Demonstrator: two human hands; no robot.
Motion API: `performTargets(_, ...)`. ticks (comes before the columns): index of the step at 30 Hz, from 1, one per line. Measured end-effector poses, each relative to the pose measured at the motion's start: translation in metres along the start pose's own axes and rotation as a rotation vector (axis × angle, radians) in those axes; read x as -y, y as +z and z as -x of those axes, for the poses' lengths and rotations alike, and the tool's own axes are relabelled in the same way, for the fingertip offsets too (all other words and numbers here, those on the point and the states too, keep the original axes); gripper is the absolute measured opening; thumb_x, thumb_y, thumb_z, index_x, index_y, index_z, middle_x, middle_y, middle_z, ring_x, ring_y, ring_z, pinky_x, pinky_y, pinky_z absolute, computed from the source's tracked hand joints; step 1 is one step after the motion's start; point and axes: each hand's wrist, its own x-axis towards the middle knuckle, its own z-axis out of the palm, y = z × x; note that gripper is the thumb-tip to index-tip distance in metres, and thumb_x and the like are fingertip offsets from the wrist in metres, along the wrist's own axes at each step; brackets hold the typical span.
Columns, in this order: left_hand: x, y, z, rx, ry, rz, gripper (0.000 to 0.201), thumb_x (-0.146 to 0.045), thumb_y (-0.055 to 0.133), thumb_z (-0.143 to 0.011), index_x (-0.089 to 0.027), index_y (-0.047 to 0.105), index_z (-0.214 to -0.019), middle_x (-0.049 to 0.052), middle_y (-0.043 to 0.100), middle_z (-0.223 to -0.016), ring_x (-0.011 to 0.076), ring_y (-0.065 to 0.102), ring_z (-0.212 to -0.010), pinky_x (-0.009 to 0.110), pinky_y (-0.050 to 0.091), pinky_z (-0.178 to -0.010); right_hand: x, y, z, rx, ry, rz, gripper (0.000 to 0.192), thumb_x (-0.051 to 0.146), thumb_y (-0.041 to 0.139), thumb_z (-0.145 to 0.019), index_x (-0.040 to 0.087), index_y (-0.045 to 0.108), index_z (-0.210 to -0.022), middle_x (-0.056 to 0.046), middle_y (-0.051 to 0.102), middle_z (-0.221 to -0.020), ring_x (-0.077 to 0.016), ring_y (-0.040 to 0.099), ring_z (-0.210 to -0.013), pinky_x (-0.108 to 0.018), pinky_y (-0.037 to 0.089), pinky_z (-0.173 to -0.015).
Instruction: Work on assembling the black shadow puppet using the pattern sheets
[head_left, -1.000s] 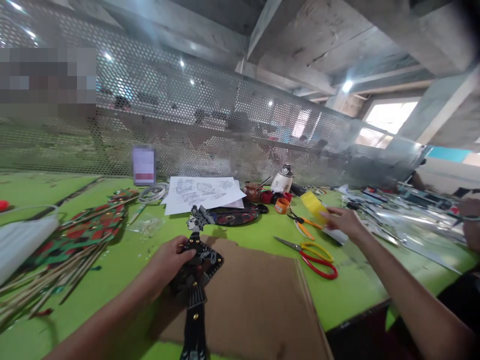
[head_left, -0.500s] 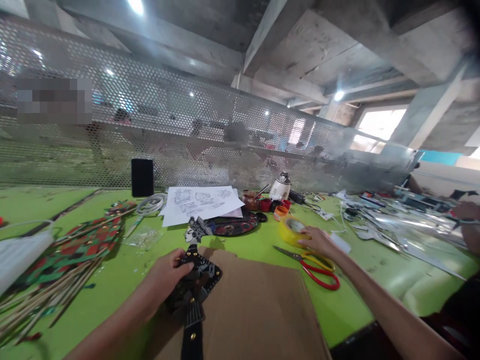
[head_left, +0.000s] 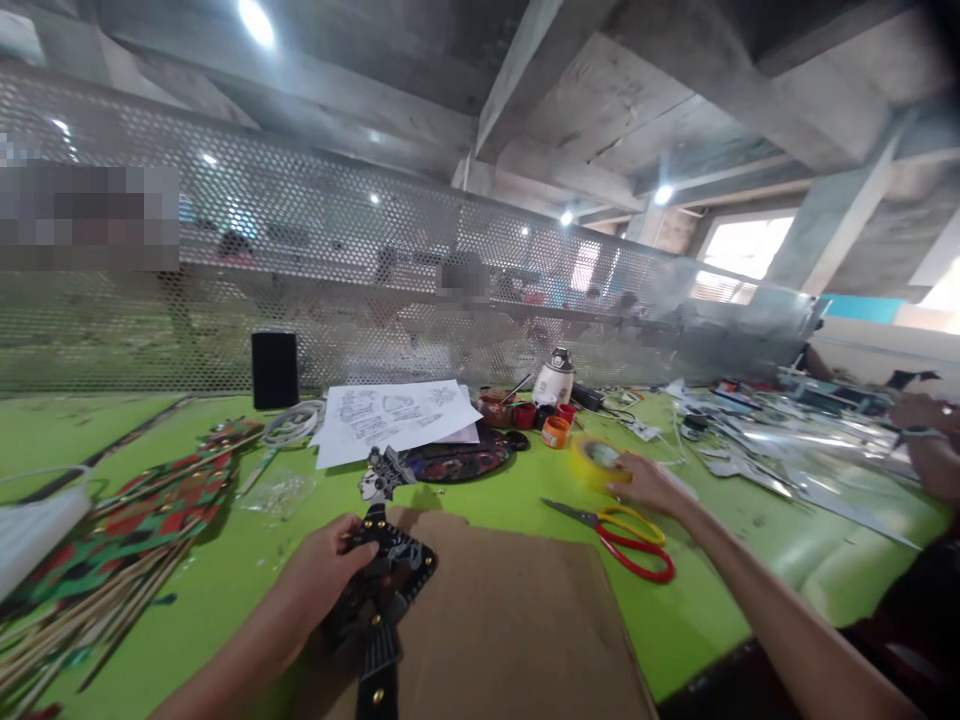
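My left hand [head_left: 326, 573] grips a black flat puppet figure [head_left: 386, 575] with gold studs, pressed onto a brown cardboard sheet [head_left: 510, 620]. The puppet's black-and-white head [head_left: 381, 473] lies on the green table beyond the cardboard. My right hand [head_left: 651, 482] reaches forward and rests on the table against a yellow tape roll [head_left: 596, 460], which lies flat. Scissors with red and yellow handles [head_left: 626, 535] lie just below that hand.
Printed paper sheets [head_left: 394, 415], a dark painted puppet piece [head_left: 461, 458], small paint pots [head_left: 540, 415] and a white bottle [head_left: 553, 378] sit mid-table. Colourful puppets on sticks [head_left: 112, 540] lie left. A perforated metal screen [head_left: 375, 270] bounds the back. Another person's hand [head_left: 919, 415] works at right.
My right hand carried the yellow tape roll from the right, lowered it onto the table near the scissors and now rests against it. My left hand kept hold of the puppet.
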Motion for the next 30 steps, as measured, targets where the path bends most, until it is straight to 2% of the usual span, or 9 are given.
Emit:
performTargets(4,0.010,-0.004,-0.006,-0.004,0.003,-0.045,0.033,-0.044,0.064,-0.056,-0.020,0.056,-0.077,0.004,0.072,-0.069,0.0270,0.068,-0.064,0.033,0.050,-0.060,0.019,0.001,0.020,-0.105,-0.009,0.029,0.053,0.032,0.060,-0.076,0.011,0.059,-0.124,-0.018,0.057,-0.130,-0.0343,0.056,-0.113,-0.046,0.043,-0.096)
performTargets(6,0.015,-0.006,-0.010,-0.002,0.006,-0.067,0.033,-0.044,0.065,-0.056,-0.020,0.056,-0.077,0.004,0.072,-0.068,0.0275,0.069,-0.064,0.033,0.051,-0.060,0.033,0.007,0.038,-0.183,-0.053,0.024,0.054,0.032,0.053,-0.083,0.015,0.051,-0.133,-0.016,0.049,-0.139,-0.0326,0.048,-0.124,-0.047,0.038,-0.104)
performTargets(8,0.018,-0.007,-0.012,-0.002,-0.001,-0.069,0.034,-0.043,0.068,-0.055,-0.020,0.057,-0.077,0.005,0.072,-0.067,0.0281,0.069,-0.064,0.034,0.051,-0.060,0.044,0.015,0.058,-0.223,-0.158,-0.010,0.044,0.037,0.051,-0.087,0.018,0.058,-0.126,-0.013,0.056,-0.132,-0.0305,0.049,-0.123,-0.045,0.039,-0.104)
performTargets(11,0.017,-0.006,-0.011,0.013,-0.045,-0.005,0.036,-0.040,0.072,-0.051,-0.020,0.057,-0.076,0.005,0.072,-0.068,0.0291,0.069,-0.063,0.034,0.052,-0.056,0.048,0.028,0.083,-0.150,-0.268,-0.052,0.035,0.039,0.055,-0.086,0.022,0.065,-0.114,-0.011,0.061,-0.123,-0.0300,0.052,-0.119,-0.046,0.041,-0.102)
performTargets(15,0.010,-0.001,-0.004,0.033,-0.084,0.095,0.036,-0.041,0.074,-0.049,-0.020,0.056,-0.071,0.005,0.070,-0.061,0.0284,0.068,-0.056,0.034,0.052,-0.051,0.039,0.034,0.098,-0.097,-0.264,-0.085,0.037,0.037,0.056,-0.086,0.022,0.063,-0.119,-0.012,0.058,-0.126,-0.0302,0.050,-0.119,-0.049,0.041,-0.102)
performTargets(20,0.005,-0.004,0.003,0.047,-0.071,0.124,0.034,-0.040,0.072,-0.054,-0.019,0.055,-0.074,0.007,0.070,-0.059,0.0282,0.068,-0.055,0.035,0.052,-0.052,0.031,0.033,0.098,-0.091,-0.261,-0.053,0.034,0.025,0.054,-0.083,0.020,0.064,-0.114,-0.012,0.061,-0.113,-0.0267,0.055,-0.108,-0.043,0.044,-0.097)
performTargets(26,0.002,-0.009,0.023,-0.007,-0.132,0.179,0.039,-0.036,0.076,-0.054,-0.018,0.057,-0.082,0.007,0.072,-0.066,0.0272,0.068,-0.057,0.035,0.053,-0.051,0.008,0.036,0.094,-0.303,-0.217,-0.023,0.029,0.030,0.050,-0.084,0.015,0.067,-0.103,-0.015,0.064,-0.109,-0.0297,0.056,-0.106,-0.047,0.044,-0.095)
performTargets(28,-0.001,-0.007,0.031,-0.023,-0.149,0.247,0.039,-0.032,0.076,-0.058,-0.016,0.057,-0.089,0.008,0.072,-0.071,0.0245,0.068,-0.059,0.032,0.054,-0.053,0.011,0.036,0.105,-0.373,-0.211,-0.075,0.030,0.036,0.051,-0.085,0.017,0.068,-0.101,-0.015,0.065,-0.111,-0.0313,0.056,-0.108,-0.048,0.043,-0.097)
performTargets(30,-0.004,-0.006,0.034,-0.043,-0.157,0.310,0.038,-0.027,0.075,-0.060,-0.015,0.057,-0.091,0.008,0.072,-0.072,0.0221,0.068,-0.059,0.030,0.054,-0.054,0.024,0.035,0.127,-0.360,-0.155,-0.175,0.031,0.045,0.053,-0.083,0.022,0.068,-0.097,-0.013,0.068,-0.105,-0.0307,0.060,-0.102,-0.045,0.046,-0.092)
